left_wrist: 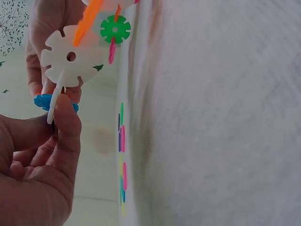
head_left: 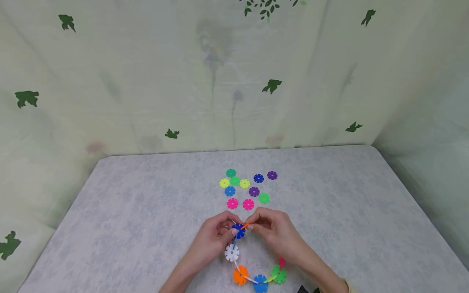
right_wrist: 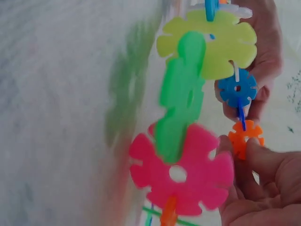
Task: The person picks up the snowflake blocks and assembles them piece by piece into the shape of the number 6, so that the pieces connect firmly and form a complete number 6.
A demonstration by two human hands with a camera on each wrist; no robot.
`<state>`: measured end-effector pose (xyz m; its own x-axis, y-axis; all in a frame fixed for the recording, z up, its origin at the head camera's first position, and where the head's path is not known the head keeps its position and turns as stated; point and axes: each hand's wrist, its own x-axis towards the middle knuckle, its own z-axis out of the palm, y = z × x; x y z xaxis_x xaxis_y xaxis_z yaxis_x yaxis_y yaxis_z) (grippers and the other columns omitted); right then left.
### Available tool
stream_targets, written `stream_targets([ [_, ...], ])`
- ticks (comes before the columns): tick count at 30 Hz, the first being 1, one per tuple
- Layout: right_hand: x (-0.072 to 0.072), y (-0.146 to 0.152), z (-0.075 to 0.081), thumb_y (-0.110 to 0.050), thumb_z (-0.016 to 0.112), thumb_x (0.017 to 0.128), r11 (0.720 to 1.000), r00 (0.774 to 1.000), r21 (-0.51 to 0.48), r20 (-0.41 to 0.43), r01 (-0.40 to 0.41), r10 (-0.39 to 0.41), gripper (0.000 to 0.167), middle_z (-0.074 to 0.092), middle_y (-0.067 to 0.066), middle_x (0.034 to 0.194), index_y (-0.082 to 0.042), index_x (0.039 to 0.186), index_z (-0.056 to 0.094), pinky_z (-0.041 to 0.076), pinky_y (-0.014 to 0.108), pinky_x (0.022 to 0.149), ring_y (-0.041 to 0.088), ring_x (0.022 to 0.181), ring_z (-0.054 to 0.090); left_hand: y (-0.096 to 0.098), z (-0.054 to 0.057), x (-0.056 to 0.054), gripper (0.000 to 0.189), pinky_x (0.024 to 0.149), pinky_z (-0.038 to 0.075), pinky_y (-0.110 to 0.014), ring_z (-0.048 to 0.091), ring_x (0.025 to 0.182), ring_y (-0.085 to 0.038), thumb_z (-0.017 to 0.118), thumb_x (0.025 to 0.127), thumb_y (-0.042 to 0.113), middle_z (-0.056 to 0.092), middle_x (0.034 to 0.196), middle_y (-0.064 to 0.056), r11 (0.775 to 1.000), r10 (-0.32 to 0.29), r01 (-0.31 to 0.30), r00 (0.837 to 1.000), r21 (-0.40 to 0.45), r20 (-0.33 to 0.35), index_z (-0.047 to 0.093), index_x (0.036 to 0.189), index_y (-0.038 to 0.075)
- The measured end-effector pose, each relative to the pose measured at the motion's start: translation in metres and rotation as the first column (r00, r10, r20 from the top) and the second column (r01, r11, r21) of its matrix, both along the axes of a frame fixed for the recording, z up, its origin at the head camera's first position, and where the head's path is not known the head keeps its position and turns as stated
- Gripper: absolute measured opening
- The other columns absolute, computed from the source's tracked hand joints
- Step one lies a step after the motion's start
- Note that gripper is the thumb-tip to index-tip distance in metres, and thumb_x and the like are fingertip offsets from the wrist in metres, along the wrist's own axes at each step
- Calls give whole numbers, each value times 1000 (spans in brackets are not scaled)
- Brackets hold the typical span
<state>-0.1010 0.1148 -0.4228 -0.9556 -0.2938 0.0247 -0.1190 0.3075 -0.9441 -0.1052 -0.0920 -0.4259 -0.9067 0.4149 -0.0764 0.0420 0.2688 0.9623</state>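
My left hand (head_left: 212, 236) pinches a dark blue notched disc (head_left: 239, 232) at its left edge. Between thumb and fingertips, my right hand (head_left: 278, 234) pinches an orange notched disc (right_wrist: 241, 139), seen edge-on from the head. Its tip meets the dark blue disc's notched rim. A chain of interlocked discs hangs below the dark blue one: a light blue disc edge-on, a white disc (head_left: 232, 253), an orange disc (head_left: 240, 275), a blue disc (head_left: 260, 283) and a green disc (head_left: 279, 274). A pink disc (head_left: 282, 262) is partly hidden behind the right forearm.
Loose notched discs lie beyond the hands on the grey table (head_left: 146, 203), among them two pink discs, a purple disc (head_left: 272, 175), a yellow disc (head_left: 224, 183) and a teal disc (head_left: 231, 173). A pale curtain (head_left: 311, 101) with green bird shapes stands behind the table.
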Motion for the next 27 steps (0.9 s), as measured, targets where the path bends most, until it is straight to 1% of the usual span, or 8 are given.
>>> stream_targets([
  [5,1,1,0,-6,69,91,999,1000,-29,-4,-25,25,15,70,-6,94,-21,92,71,54,26,81,16,89,66,0,0,0,18,57,49,-24,55,59,-15,59,94,-5,62,80,-7,999,-14,14,1000,37,2,65,105,8],
  [9,-3,5,-2,-9,70,90,995,998,-82,38,-49,53,9,71,-2,97,-16,95,73,54,27,81,22,92,68,0,-1,0,17,56,47,-23,55,60,-14,60,94,-3,62,80,-7,999,-4,4,1000,49,-6,65,106,7],
  [12,-8,12,-3,-11,70,92,992,990,-85,89,-98,106,9,70,3,100,-11,100,73,55,28,82,27,95,68,1,-3,0,16,56,47,-23,55,60,-14,59,94,-3,62,81,-7,999,-5,5,1000,38,-4,64,105,8],
  [15,-17,23,-2,-12,66,95,990,983,-6,124,-138,137,13,68,4,104,-8,106,71,54,28,81,26,97,66,2,-4,0,15,56,46,-24,56,62,-16,59,94,-1,61,85,-7,1000,-7,7,1000,13,18,63,105,9],
  [18,-29,34,-1,-10,63,96,981,985,121,105,-149,137,15,68,4,106,-7,109,69,54,31,81,23,95,64,1,-3,-1,18,55,46,-24,55,62,-17,58,95,0,60,88,-7,1000,-4,5,999,-27,43,63,108,10],
  [21,-43,45,-3,-7,61,96,958,991,253,36,-133,128,17,68,3,106,-7,110,69,53,37,84,19,94,62,-1,-2,-1,22,53,44,-24,54,62,-17,59,95,2,59,86,-6,997,-11,14,999,-79,39,67,112,13],
  [23,-53,51,-4,-5,61,95,941,991,316,-4,-124,132,19,68,3,107,-7,112,69,52,40,86,19,96,62,-2,-2,-2,24,52,43,-24,53,62,-16,59,96,4,59,84,-4,994,-19,22,999,-106,28,69,114,16],
  [27,-72,59,-9,-5,63,93,906,991,410,-34,-106,131,27,66,2,110,-8,119,67,51,39,87,19,97,60,-3,-1,-1,22,53,44,-24,54,64,-17,60,96,5,60,83,-2,991,-24,27,999,-132,21,71,113,16],
])
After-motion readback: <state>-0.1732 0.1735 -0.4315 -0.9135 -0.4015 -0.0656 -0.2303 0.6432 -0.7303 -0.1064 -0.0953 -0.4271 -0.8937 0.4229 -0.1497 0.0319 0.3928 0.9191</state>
